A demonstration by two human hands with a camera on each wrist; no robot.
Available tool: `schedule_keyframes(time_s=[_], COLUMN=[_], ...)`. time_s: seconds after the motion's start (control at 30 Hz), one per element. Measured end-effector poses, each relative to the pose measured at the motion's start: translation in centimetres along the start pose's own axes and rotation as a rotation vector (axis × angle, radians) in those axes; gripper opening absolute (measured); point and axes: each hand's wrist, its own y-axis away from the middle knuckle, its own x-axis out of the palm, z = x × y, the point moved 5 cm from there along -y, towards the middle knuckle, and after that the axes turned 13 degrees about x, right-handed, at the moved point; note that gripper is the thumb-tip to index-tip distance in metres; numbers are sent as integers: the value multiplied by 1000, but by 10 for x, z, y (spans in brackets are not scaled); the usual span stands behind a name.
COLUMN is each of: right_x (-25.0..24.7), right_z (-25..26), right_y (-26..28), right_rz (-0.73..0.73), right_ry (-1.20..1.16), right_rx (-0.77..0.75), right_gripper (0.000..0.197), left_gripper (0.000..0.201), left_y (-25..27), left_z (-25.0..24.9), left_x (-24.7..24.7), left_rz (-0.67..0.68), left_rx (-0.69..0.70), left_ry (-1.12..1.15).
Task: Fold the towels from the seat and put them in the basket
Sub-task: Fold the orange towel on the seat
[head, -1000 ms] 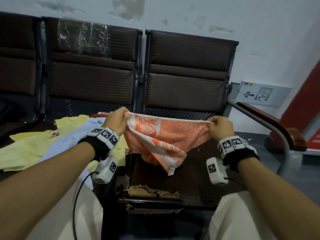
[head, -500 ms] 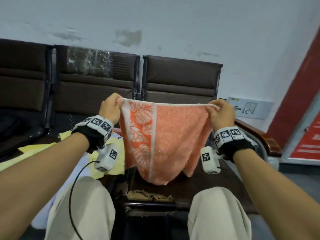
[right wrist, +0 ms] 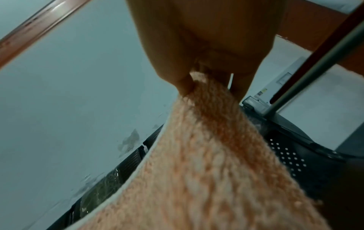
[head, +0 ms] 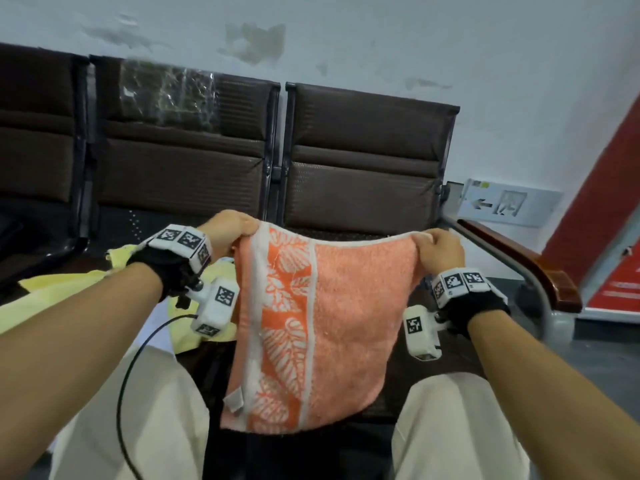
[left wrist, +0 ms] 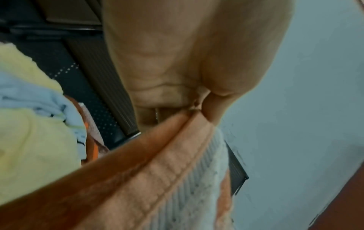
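An orange towel (head: 346, 313) with a white leaf-patterned band hangs spread in the air above the brown seat (head: 446, 372). My left hand (head: 230, 228) pinches its top left corner (left wrist: 189, 115), and my right hand (head: 438, 247) pinches its top right corner (right wrist: 199, 77). The towel's lower edge hangs between my knees, with a small grey tag at its left. A pile of yellow towels (head: 69, 292) and a pale blue towel (left wrist: 39, 96) lies on the seat to the left. No basket is in view.
A row of brown padded chairs (head: 363, 161) stands against a pale wall. A wooden armrest on a metal tube (head: 526, 268) sits at the right. A red panel (head: 609, 216) stands far right. A black cable (head: 131, 375) hangs from my left wrist.
Both hands lifted the orange towel off the seat and spread it, then lowered it a little; it now hangs flat and full length between my knees.
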Motion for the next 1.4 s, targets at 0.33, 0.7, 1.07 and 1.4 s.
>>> schedule_keyframes(time_s=[0.33,0.7,1.07,1.4], right_x=[1,48,127,142], right_z=[6,-10,-38,5], right_y=[-13,-27,-19,30], right_rz=[3,-40,306,792], right_ry=[-210,-49,-202,-166], right_rx=[-6,48,118,-157], right_gripper=[6,20,25,27], left_gripper=[15,16,17,17], left_y=[-10,-42,-50,-45], left_z=[8,60,100,98], left_x=[-24,-17,30,36], left_rz=[-83,-341,-173,-182], left_rx=[71,118,89,132], left_ry=[210,-218,-333,-273])
